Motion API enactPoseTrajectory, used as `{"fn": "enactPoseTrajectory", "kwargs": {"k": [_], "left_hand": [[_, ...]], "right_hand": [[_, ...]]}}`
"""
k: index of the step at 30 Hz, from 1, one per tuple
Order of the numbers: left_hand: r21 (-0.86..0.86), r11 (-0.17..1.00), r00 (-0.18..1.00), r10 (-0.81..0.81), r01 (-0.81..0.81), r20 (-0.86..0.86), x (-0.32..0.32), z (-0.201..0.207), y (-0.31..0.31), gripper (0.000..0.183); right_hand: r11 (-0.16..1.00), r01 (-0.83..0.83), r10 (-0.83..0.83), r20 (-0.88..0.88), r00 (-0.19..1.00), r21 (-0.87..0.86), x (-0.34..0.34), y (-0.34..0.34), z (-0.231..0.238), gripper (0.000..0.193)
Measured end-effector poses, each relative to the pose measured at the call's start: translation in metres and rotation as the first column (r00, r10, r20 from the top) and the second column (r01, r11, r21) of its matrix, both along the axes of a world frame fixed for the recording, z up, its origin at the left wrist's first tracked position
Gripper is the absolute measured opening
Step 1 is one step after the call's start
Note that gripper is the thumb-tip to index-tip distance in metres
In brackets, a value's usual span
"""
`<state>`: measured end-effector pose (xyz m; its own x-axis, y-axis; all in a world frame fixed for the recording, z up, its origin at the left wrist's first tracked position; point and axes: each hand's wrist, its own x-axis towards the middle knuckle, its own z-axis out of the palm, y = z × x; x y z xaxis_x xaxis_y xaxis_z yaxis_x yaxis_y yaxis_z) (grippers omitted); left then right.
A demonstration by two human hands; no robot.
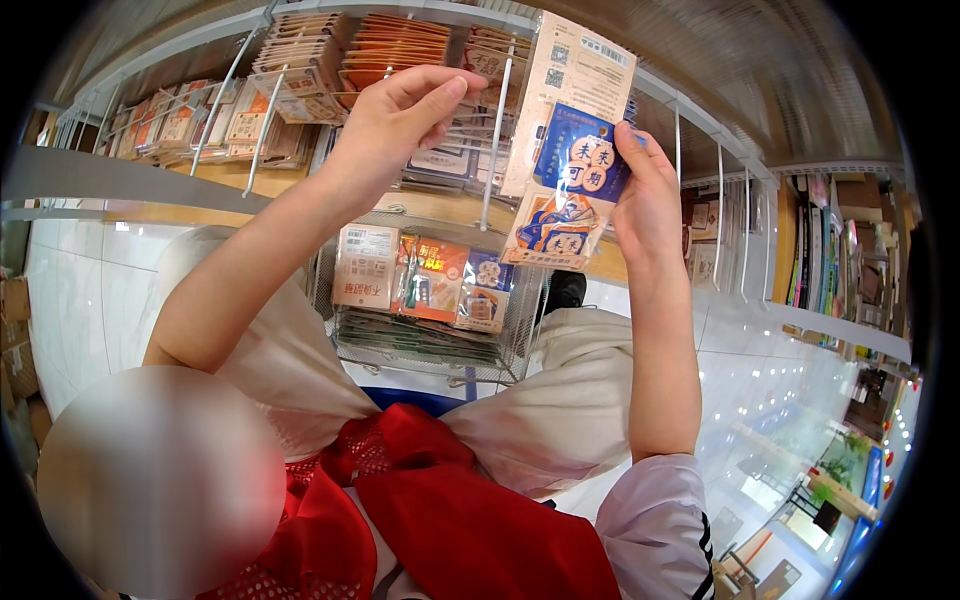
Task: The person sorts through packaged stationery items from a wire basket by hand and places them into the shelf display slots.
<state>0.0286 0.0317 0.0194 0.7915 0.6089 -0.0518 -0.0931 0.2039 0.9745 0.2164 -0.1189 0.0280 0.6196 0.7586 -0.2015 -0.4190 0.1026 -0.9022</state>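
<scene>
Shelving (450, 207) with white wire dividers spans the upper frame; pale tiled floor (760, 385) lies lower right. Right hand (648, 205), upper right of centre: thumb and fingers clamped on flat blue-and-cream packets (575, 150). Left hand (400, 120), upper centre: thumb and forefinger close together, contents indeterminable. Mesh basket (521, 340), centre, holds similar packets.
</scene>
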Motion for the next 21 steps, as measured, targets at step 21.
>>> {"fn": "enactPoseTrajectory", "kwargs": {"k": [21], "left_hand": [[0.134,0.991,0.981,-0.027,0.001,0.193,0.002,-0.001,-0.001,0.015]], "right_hand": [[0.716,-0.281,0.696,-0.686,0.212,0.639,-0.015,-0.007,-0.022,0.044]]}}
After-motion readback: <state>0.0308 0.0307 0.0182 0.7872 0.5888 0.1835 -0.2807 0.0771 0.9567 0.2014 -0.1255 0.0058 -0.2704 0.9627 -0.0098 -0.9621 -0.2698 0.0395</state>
